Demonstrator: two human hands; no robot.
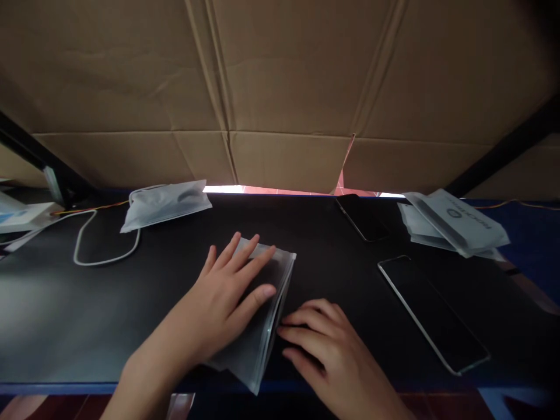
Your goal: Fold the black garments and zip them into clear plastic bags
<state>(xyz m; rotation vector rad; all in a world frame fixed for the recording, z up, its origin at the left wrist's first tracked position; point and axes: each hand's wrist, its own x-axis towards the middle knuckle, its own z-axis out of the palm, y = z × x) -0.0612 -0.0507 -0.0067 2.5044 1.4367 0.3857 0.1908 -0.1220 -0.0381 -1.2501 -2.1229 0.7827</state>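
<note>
A frosted zip pouch (pixel 252 356) lies flat on the black tabletop, its near end close to the front edge. Spread across its upper part is my left hand (pixel 231 291), palm down with fingers apart. At the pouch's right edge, by the zip seam, my right hand (pixel 324 344) rests with bent fingers. Its fingertips are at the edge, and a gap shows between thumb and fingers; I cannot tell whether they grip the film. To the right lies a large phone (pixel 433 315), dark screen up. Behind it is a smaller dark phone (pixel 362 217).
Stacked frosted packets (pixel 459 224) with printed lettering sit at the back right. Another frosted pouch (pixel 166 204) lies back left beside a looped white cable (pixel 79 245). A white box (pixel 30 217) stands far left. A cardboard sheet (pixel 280 87) walls off the back.
</note>
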